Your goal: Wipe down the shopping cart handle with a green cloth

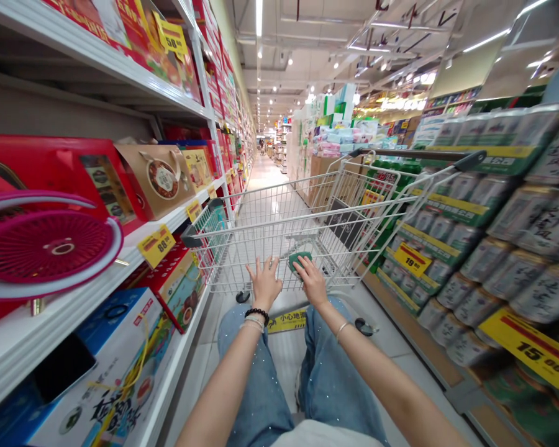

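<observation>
In a supermarket aisle [261,167] with pale floor tiles [200,366], your left hand [264,284] rests open, fingers spread, on the wire rim of a shopping cart [279,230], your right hand [312,281] open on its green pad [300,261], between white shelves [51,329] of red gift boxes [28,167] and stacked cans [517,273].

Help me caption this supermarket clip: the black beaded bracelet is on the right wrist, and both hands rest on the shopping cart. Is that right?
No, the black beaded bracelet is on the left wrist, not the right, as the head view shows. The left hand and right hand do rest on the shopping cart.
</observation>
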